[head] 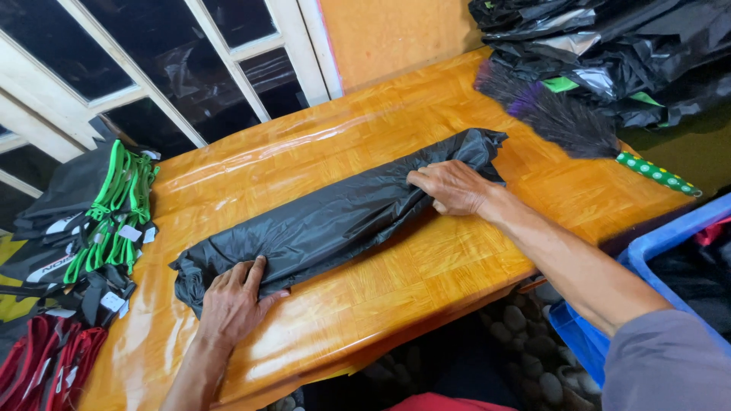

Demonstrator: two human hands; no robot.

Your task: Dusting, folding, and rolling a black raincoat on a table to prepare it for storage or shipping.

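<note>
Lengthwise across the orange wooden table [426, 274] lies a long folded bundle of dark grey thin fabric [335, 221], its long axis running on a slant from the near left to the far right. Both hands rest on it, one at each end, so neither has to reach: the left hand [232, 301] sits on the near-left end, palm down with the fingers spread and pressed flat, thumb out to the side on the table edge of the cloth, pinning rather than clutching. The right hand [454, 186] is at the far-right end, fingers curled and bunched into the material, seemingly pinching a fold, though how much cloth is caught under the fingers cannot be made out. The bundle's middle stretch lies free between the two hands. Whether it is a garment or a bag cannot be told, since the folds hide its shape. At the left edge a stack of dark folded items with green straps [99, 221] is partly cut off, with red ones [53, 361] below. Beyond the right hand lies a feather duster [563, 122], apart from the bundle, and a heap of black plastic-wrapped goods [609, 53] behind. A blue crate [647, 251] shows at the right, partly hidden by the forearm.
</note>
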